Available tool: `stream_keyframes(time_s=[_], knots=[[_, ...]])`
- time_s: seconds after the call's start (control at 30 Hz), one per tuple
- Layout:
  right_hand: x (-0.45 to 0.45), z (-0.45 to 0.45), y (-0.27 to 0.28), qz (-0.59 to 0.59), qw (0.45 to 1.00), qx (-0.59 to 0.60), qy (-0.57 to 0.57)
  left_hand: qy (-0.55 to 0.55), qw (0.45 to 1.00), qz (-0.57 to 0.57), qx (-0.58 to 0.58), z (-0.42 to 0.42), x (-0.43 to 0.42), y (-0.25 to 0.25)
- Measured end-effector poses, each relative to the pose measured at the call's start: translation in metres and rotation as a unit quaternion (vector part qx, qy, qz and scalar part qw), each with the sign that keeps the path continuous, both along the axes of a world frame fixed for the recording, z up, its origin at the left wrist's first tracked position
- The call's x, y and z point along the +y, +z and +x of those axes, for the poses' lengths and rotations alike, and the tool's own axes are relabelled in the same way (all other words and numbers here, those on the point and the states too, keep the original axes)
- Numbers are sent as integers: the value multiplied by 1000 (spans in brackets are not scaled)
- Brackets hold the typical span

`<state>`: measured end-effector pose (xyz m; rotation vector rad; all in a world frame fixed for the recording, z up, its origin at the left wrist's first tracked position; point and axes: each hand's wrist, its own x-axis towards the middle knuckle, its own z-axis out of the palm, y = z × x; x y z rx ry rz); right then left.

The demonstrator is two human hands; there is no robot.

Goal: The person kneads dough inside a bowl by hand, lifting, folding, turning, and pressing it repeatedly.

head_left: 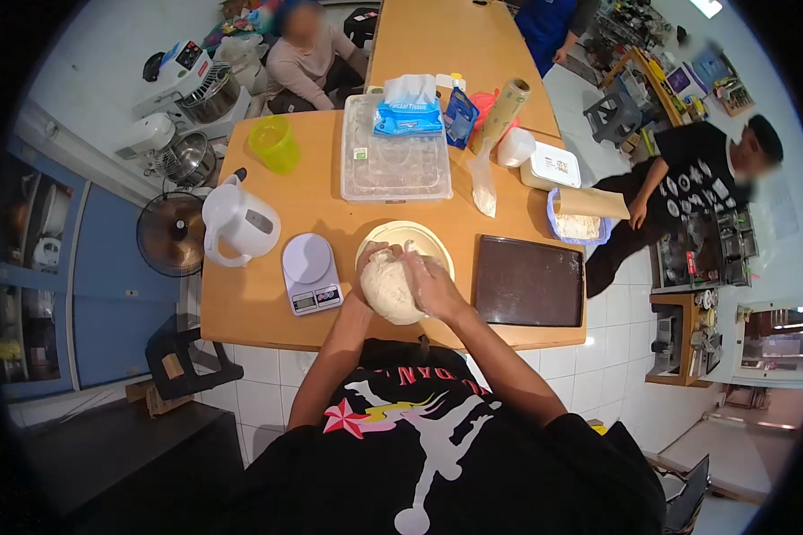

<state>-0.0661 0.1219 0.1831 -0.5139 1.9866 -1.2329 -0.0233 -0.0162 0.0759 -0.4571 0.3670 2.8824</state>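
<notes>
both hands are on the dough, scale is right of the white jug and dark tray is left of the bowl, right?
One thing is off: in the head view, the dark tray lies right of the bowl, not left. The left hand and right hand are on the dough, and the scale is right of the white jug.

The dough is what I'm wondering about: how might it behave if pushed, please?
The dough would probably yield softly, as its rounded mass bulges between the left hand and right hand. It may be fairly heavy, being a thick lump, and perhaps slightly sticky, given apparent pale residue on the fingers.
</notes>
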Motion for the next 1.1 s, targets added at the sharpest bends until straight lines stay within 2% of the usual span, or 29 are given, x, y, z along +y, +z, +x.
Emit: stream_keyframes(time_s=[0.03,0.13,0.17,0.27,0.3,0.4,0.5,0.6,0.63,0.7,0.73,0.77,0.83,0.9,0.97,1.0,1.03,1.07,1.1], knots=[[0,-1,11,48,998,-33,-17,-1,1000,-8,9,1,0,5],[2,5,1,-11,982,185,-41,44,990,92,96,6,10,21],[6,1,-34,50,963,266,7,23,996,74,38,7,8,1],[-9,-16,-18,38,955,279,-94,56,992,63,96,20,27,47],[-6,-26,-21,87,967,236,-29,68,992,60,90,22,31,44],[-4,-30,-30,156,957,231,-80,35,999,-12,31,25,28,32],[3,-41,-74,61,966,219,-121,66,994,-89,24,17,33,2],[1,-45,-93,52,984,92,-145,128,990,-9,-56,15,34,-9],[2,-43,-96,-26,988,12,-152,156,984,-22,-87,14,32,-8],[3,-27,-101,-182,958,-149,-161,209,966,-49,-147,12,26,-6],[-2,-8,-99,-168,972,2,-162,229,957,-58,-170,9,22,-11],[-8,19,-95,-149,964,152,-159,249,947,-65,-195,6,19,-22],[-10,33,-90,-101,942,271,-171,256,933,-71,-241,6,23,-21],[-12,29,-85,-54,955,211,-203,241,944,-128,-184,2,23,-34],[-9,12,-76,-62,970,91,-217,238,951,-150,-126,4,23,-43],[-7,7,-73,-64,972,31,-223,252,912,-292,-137,4,22,-49],[-7,7,-74,-8,965,92,-246,261,854,-427,-145,3,19,-55],[-5,6,-78,6,967,94,-236,265,775,-554,-150,2,17,-60],[-2,3,-84,19,969,95,-226,257,761,-581,-128,0,16,-51]])
